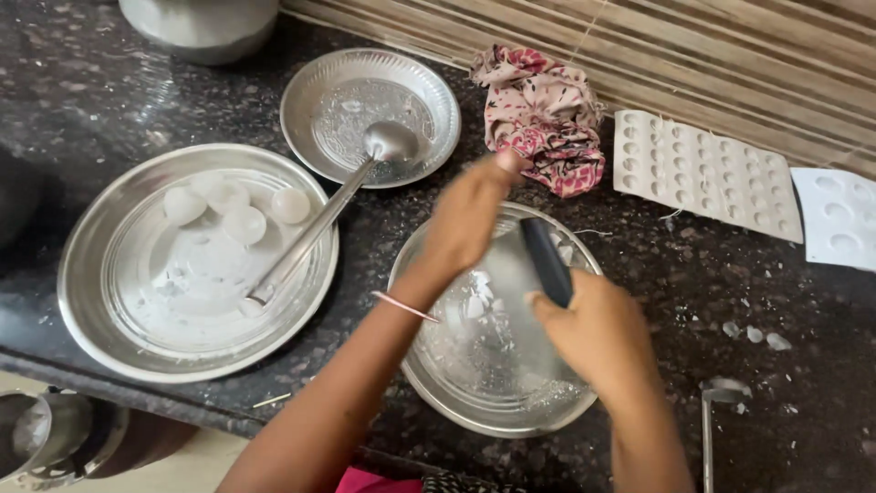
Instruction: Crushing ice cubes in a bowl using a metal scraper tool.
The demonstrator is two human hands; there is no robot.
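My right hand (pixel 598 333) grips a tool by its dark handle (pixel 546 260), held upright over a steel bowl (pixel 429 393) near the counter's front edge. White shell-like fragments lie inside the bowl. My left hand (pixel 470 215), with a thin bangle at the wrist, hovers blurred over the bowl's far rim, its fingers curled and its back towards me. Whatever is in its palm is hidden.
A large steel plate (pixel 100 301) at the left holds several white round pieces and a ladle (pixel 310 233) that reaches into a smaller plate (pixel 438 91). A patterned cloth (pixel 543 114) and two white moulded trays (pixel 703 169) lie by the wall. White bits (pixel 753 333) scatter the dark counter.
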